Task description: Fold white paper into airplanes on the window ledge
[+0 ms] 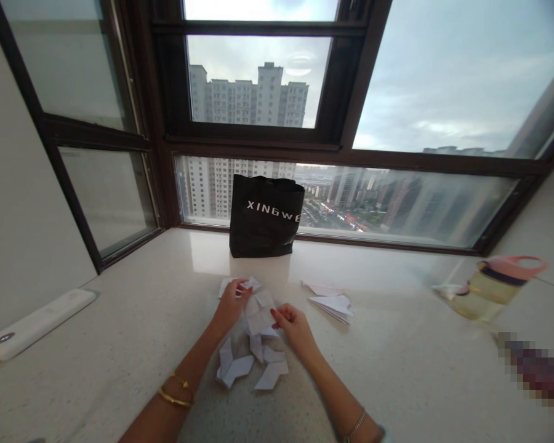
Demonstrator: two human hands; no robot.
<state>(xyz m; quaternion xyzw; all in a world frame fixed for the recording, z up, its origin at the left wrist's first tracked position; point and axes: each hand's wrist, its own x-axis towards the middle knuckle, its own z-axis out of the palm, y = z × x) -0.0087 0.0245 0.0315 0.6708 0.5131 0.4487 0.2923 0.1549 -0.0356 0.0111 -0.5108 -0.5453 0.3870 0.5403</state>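
Observation:
A creased white sheet of paper (258,317) is between my two hands, partly unfolded, above the stone sill. My left hand (232,304) has its fingers closed at the sheet's upper left edge, beside a small folded paper piece (250,283). Thumb and fingers of my right hand (293,323) pinch the sheet's right edge. Nearer to me lie several folded white paper pieces (234,368) with angled arms, one group below the sheet on the left and another (273,370) on the right. Fingertips of my left hand partly hide the paper behind them.
A folded paper plane (335,306) lies right of my hands. A black bag (266,216) stands behind, against the window. A long white power strip (41,323) is at left. A yellowish bottle with a pink lid (492,289) stands at right, near a blurred dark red object (542,372).

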